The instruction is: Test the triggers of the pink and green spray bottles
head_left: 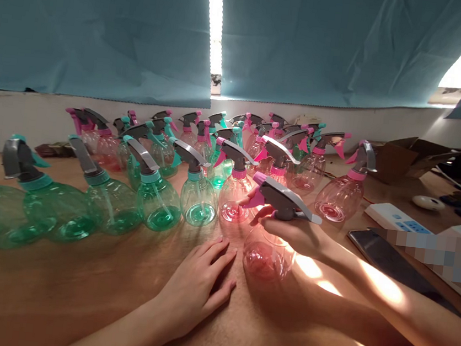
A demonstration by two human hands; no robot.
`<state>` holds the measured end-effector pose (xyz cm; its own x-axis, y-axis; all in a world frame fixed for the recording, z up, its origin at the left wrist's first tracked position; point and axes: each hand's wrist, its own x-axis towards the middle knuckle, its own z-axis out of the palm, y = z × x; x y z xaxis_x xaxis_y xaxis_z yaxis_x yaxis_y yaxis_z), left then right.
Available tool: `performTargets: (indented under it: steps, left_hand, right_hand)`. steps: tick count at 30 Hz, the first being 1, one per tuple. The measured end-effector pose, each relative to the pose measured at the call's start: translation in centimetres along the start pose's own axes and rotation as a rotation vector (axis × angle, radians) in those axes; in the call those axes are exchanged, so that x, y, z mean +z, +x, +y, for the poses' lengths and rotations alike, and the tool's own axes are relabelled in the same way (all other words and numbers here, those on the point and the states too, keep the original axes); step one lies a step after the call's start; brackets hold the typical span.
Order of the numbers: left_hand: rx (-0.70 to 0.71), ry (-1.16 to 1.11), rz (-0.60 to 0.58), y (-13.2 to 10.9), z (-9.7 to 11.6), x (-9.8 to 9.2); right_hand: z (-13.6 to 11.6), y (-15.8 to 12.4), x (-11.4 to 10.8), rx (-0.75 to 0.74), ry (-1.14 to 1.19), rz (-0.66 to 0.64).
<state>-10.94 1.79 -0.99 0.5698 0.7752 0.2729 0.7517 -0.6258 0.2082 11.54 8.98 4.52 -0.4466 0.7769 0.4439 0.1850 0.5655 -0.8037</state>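
Note:
My right hand (290, 230) is wrapped round the neck of a pink spray bottle (266, 260), just under its grey and pink trigger head. The bottle stands close to upright at the table's surface. My left hand (201, 281) lies palm down on the wooden table (115, 304), fingers stretched out, holding nothing, a little left of that bottle. Just beyond the hands stand another pink spray bottle (236, 196) and a green spray bottle (199, 200). Further green ones, such as this green spray bottle (158, 203), form a row to the left.
Several more pink and green spray bottles crowd the back of the table. At right are a pink spray bottle (340, 196), a dark phone (386, 263), a white power strip (400, 217), a white mouse (428, 203) and an open cardboard box (398, 161). Blue curtains (105, 31) hang behind.

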Motion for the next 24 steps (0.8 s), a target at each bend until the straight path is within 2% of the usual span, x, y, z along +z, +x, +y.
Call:
performTargets:
  steps: [5, 24]
  left_hand:
    - [-0.001, -0.011, 0.019, -0.2, -0.1, 0.3]
    - [0.0, -0.009, 0.019, 0.0, 0.0, 0.2]
  right_hand:
    - [-0.2, 0.1, -0.4, 0.015, 0.029, -0.011]
    - [-1.6, 0.9, 0.4, -0.011, 0.07, -0.047]
